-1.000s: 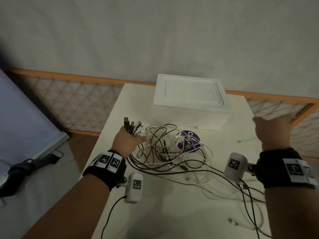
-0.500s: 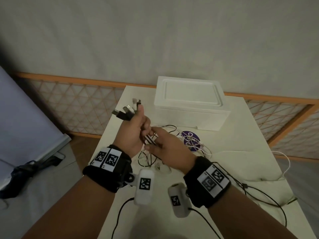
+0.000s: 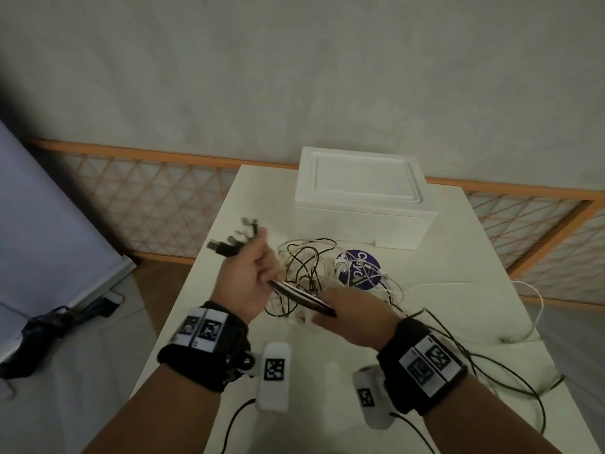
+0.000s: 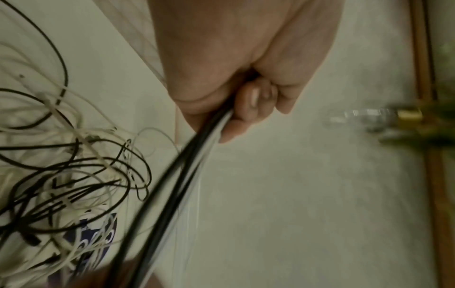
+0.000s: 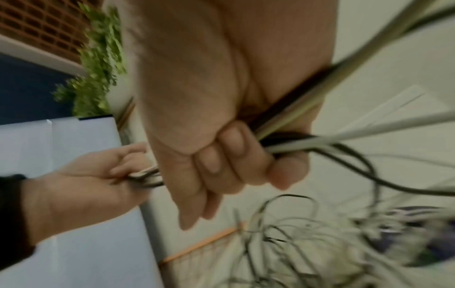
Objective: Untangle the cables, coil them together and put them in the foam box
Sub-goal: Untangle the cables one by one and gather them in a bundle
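A tangle of black and white cables (image 3: 314, 276) lies on the white table (image 3: 474, 257), in front of the lidded white foam box (image 3: 363, 194). My left hand (image 3: 248, 276) grips a bundle of the cables, and several plug ends (image 3: 229, 245) stick out above its fist. A taut stretch of the bundle (image 3: 301, 298) runs from it to my right hand (image 3: 350, 317), which is curled round the same cables. The left wrist view shows the bundle (image 4: 172, 175) leaving my fist. In the right wrist view my fingers (image 5: 229, 157) wrap the strands (image 5: 295, 120).
A round purple sticker (image 3: 360, 268) lies under the cables. Loose strands trail off the table's right edge (image 3: 523, 322). An orange-framed lattice fence (image 3: 147, 204) stands behind the table, and a dark object (image 3: 49, 326) lies on the floor at left.
My right hand swung in from the far right to the bundle, then slid back along it away from the left hand. My left hand lifted the plug ends off the table.
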